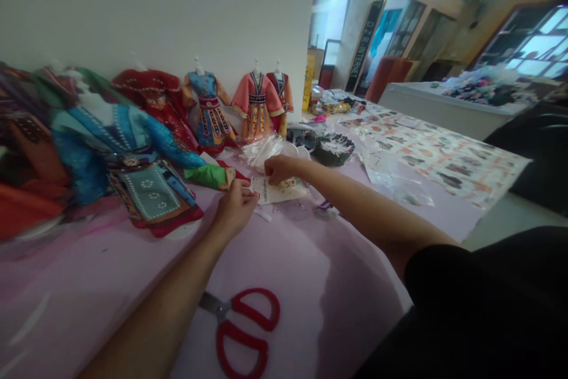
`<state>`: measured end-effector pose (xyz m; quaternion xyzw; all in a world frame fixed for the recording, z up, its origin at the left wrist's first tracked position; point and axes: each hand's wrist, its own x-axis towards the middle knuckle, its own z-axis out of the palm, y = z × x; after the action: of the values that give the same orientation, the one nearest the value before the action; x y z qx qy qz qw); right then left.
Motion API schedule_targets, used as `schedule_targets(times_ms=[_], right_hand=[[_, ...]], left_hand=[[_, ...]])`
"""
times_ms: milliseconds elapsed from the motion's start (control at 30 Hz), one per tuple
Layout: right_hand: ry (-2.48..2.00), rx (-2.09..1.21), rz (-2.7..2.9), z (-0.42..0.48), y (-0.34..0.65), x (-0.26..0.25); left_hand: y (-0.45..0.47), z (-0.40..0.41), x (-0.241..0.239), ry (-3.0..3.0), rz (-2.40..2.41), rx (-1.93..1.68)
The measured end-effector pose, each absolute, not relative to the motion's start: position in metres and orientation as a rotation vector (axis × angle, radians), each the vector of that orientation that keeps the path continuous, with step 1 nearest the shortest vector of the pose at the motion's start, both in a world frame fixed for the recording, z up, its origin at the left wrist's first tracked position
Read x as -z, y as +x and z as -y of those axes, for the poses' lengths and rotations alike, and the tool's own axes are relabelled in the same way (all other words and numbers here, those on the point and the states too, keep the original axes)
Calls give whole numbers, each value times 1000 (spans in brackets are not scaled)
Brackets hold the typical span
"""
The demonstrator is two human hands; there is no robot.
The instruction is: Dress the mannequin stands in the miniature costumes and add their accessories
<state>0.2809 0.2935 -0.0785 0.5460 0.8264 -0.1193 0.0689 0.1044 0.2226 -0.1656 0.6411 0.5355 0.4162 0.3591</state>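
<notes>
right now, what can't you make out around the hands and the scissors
Scissors: in the head view, the left forearm hides the blade tips.
Card: head view, its lettering is too small and blurred to read.
Right hand: head view, its own back hides whether it pinches anything.

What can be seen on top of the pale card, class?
The pale card shows dark lettering near its left edge and small specks farther right, too fine to identify. The right hand covers part of its upper side, hiding anything beneath.
</notes>
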Motion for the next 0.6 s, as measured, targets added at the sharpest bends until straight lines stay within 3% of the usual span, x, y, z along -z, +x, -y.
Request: schedule_targets(times_ms=[267, 600], right_hand=[[1710, 662, -2574, -308, 298, 80], [1801, 1371, -2611, -293, 325, 107]], left_hand=[[107, -215, 155, 1698, -1390, -1048], [115, -200, 129, 1845, -1469, -1159]])
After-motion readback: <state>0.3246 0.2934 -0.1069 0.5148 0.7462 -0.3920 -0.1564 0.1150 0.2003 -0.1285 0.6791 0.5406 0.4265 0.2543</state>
